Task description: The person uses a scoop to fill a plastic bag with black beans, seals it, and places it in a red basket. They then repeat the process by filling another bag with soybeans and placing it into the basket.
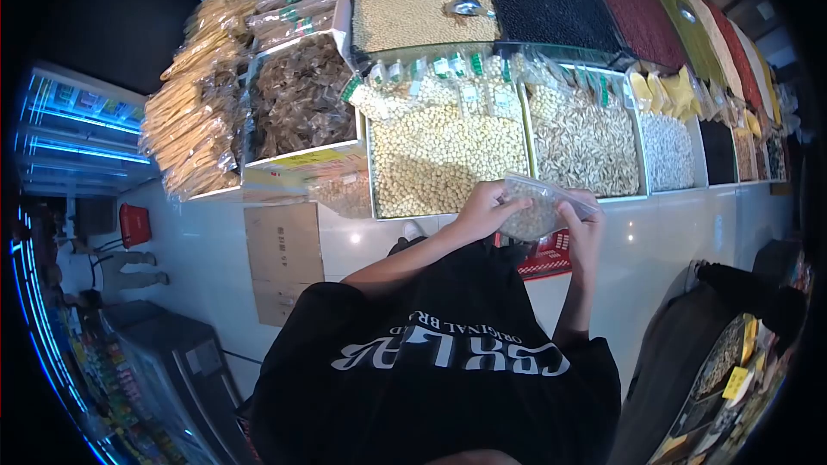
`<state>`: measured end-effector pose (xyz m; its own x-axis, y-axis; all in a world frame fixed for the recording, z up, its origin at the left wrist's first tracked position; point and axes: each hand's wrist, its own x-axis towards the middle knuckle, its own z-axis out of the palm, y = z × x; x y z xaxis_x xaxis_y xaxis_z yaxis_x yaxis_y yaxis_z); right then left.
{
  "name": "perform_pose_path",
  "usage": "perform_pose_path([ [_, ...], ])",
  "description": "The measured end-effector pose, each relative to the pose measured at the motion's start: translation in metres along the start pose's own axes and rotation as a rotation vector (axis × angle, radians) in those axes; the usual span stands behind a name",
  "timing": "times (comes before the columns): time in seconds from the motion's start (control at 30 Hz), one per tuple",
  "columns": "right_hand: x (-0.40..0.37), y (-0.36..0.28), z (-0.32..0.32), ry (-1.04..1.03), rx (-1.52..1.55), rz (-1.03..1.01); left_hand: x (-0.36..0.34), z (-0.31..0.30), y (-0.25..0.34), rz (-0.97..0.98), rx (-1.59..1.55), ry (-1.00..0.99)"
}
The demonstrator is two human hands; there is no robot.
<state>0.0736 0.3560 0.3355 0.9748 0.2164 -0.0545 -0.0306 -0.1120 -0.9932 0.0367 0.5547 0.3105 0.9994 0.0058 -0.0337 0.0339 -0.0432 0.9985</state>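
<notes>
A clear plastic bag [531, 217] with small pale contents is held up between my two hands, in front of my chest. My left hand [489, 209] pinches its upper left edge. On the other side, my right hand [581, 222] grips the upper right part with thumb and fingers. Just beyond the bag lies a bin of pale round pieces [448, 151], with small filled packets [444, 77] along its back. To its right is a bin of small greyish dried pieces [586, 142].
Dark dried goods [303, 93] and bagged yellowish sticks [194, 108] lie at the left. A metal scoop [468, 7] rests on beans at the back. Below are a red basket [547, 258] and a cardboard box [282, 254]. Another person [129, 271] is far left.
</notes>
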Motion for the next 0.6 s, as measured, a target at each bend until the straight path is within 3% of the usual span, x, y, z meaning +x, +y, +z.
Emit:
perform_pose_path([
  [0.1,-0.02,0.01,-0.027,0.154,-0.014,0.013,0.016,0.022,0.002,-0.043,0.159,-0.159],
  [0.13,-0.028,0.013,-0.034,0.189,-0.037,0.013,0.021,0.03,0.006,-0.065,0.048,-0.215],
  [0.2,-0.043,0.022,-0.051,0.259,-0.089,0.021,0.031,0.048,-0.01,0.073,-0.005,-0.272],
  [0.27,-0.059,0.05,-0.069,0.292,-0.234,-0.003,0.033,0.05,-0.015,-0.058,-0.01,-0.339],
  [0.33,-0.072,0.085,-0.085,0.346,-0.603,-0.019,0.03,0.041,-0.045,-0.079,0.045,-0.401],
  [0.4,-0.082,0.135,-0.099,0.406,-0.653,-0.002,0.02,0.025,-0.061,-0.244,0.187,-0.495],
  [0.47,-0.091,0.182,-0.116,0.472,-0.658,0.085,0.01,-0.001,-0.095,-0.309,0.548,-0.707],
  [0.6,-0.108,0.275,-0.149,0.485,-0.775,0.259,-0.03,-0.032,-0.12,-0.536,0.838,-0.7],
])
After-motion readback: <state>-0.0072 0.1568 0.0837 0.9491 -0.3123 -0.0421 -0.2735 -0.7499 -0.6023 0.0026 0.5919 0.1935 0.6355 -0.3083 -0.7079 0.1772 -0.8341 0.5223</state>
